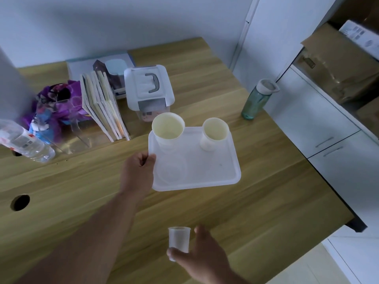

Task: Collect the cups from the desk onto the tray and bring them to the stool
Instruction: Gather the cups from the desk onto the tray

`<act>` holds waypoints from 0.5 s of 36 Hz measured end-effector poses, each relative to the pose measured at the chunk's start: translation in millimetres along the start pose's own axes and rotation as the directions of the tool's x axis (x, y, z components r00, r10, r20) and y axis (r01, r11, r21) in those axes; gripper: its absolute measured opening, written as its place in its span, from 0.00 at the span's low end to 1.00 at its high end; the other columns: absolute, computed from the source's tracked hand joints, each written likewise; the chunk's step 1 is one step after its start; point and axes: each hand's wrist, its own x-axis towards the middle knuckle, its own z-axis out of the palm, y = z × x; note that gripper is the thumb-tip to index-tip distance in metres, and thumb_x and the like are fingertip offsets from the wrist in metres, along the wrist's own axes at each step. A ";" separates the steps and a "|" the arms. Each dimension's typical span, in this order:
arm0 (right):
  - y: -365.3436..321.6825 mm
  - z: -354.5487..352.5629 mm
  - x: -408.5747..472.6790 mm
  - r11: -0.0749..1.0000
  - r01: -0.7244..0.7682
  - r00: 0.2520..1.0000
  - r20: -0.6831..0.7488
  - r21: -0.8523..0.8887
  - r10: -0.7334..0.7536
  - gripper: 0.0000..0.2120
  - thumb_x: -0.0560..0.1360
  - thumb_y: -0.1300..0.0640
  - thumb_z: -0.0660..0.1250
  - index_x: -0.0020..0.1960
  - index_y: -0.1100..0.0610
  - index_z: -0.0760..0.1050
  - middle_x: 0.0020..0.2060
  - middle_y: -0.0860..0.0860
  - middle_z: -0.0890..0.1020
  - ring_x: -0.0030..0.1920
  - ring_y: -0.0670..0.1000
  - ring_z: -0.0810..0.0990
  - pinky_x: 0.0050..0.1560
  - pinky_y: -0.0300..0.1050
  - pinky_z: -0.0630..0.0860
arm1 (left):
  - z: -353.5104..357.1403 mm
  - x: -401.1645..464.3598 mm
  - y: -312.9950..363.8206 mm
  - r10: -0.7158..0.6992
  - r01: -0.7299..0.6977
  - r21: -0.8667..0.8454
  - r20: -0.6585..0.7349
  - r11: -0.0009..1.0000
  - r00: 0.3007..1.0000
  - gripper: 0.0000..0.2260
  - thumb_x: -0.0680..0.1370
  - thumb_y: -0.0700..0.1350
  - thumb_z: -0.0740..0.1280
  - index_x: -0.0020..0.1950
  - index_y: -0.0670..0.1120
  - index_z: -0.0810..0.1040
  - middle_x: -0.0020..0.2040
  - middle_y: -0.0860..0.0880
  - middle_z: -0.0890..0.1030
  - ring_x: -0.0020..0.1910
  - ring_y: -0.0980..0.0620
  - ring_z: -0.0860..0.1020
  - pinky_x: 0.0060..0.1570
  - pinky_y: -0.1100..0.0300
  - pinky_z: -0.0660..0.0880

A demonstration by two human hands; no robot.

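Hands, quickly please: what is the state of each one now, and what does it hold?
Left hand: closed on the left edge of the tray.
Right hand: closed around the small cup, thumb and fingers on its sides.

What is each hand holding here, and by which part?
The left hand grips the tray by its left rim. The right hand holds a small translucent cup around its lower part.

Left hand grips the left edge of a translucent white plastic tray carrying two cream paper cups at its far side above the wooden desk, right hand pinches a small translucent plastic cup near.
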 end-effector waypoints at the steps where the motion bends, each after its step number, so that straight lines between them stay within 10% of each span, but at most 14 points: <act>1: -5.1 6.1 3.7 1.000 -0.004 1.000 -0.008 -0.022 0.004 0.58 0.62 0.20 0.63 0.79 0.56 0.58 0.68 0.50 0.76 0.67 0.52 0.78 0.61 0.50 0.77 | -0.1 0.2 -0.7 0.000 0.000 0.005 -0.006 1.000 1.000 0.09 0.84 0.49 0.66 0.52 0.49 0.86 0.45 0.52 0.87 0.45 0.48 0.84 0.38 0.60 0.76; 18: -14.8 -20.1 62.2 0.943 -0.086 0.984 -0.121 0.322 0.131 0.32 0.67 0.36 0.72 0.62 0.55 0.71 0.51 0.50 0.82 0.48 0.52 0.85 0.43 0.49 0.85 | -0.7 -1.8 -8.1 -0.021 0.022 0.027 -0.034 0.999 0.999 0.10 0.83 0.49 0.67 0.50 0.47 0.86 0.44 0.49 0.87 0.41 0.48 0.81 0.39 0.56 0.75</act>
